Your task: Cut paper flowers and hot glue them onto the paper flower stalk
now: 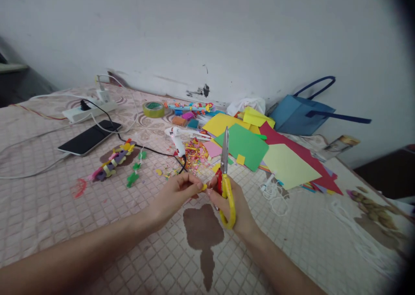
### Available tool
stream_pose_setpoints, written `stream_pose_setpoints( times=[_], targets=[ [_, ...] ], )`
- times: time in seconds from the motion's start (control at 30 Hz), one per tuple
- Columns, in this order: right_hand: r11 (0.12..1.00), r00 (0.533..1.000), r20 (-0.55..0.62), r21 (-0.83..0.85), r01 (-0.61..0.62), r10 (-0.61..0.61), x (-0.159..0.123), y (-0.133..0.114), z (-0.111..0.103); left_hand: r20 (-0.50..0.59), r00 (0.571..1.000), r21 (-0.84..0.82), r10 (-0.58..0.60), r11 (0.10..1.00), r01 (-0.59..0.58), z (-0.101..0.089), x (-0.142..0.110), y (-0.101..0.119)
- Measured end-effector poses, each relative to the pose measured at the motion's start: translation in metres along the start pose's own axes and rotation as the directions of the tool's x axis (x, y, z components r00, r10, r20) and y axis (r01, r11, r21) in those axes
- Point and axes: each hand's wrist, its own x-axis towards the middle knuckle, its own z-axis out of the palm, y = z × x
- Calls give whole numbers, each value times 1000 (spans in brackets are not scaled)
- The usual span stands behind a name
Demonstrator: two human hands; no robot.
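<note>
Between the fingertips of my left hand (184, 189) is a small yellow paper piece (204, 187). My right hand (238, 204) is closed around yellow-and-red scissors (228, 200), whose blades point up and away from me. The right thumb and fingertip also come close to the yellow piece; whether they touch it I cannot tell. Just beyond the hands lie a white glue gun (177, 140) and a scatter of tiny paper scraps (196, 154). A green paper sheet (246, 146) with a small yellow square (240, 159) on it lies behind the scissors.
Left are a tablet-like device (90, 137), a power strip (89, 109) with cables, and paper garlands (112, 163). Clear tape (153, 109) sits at the back. Right are coloured sheets (292, 167), white string (275, 193) and a blue bag (298, 113) by the wall.
</note>
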Motion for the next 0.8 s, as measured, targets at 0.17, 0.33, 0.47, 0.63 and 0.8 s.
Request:
stream_pose_setpoints(
  times=[0.17,0.33,0.47,0.63,0.8],
  targets=[
    [1000,1000,-14,5,2,-2,2,1,-2,80,997,63,8,998,-13,-5,3,2],
    [998,999,13,42,49,-49,3,10,-4,74,997,31,-24,999,22,-10,5,8],
    [999,996,79,5,52,-53,1,10,-3,-7,1000,-76,17,997,-17,-15,8,12],
    [995,973,224,-68,66,-49,-3,10,-1,-104,991,-212,87,971,-108,-21,11,17],
    [982,966,258,-182,43,5,-5,13,2,-169,977,-279,128,945,-172,-23,13,17]
  ],
)
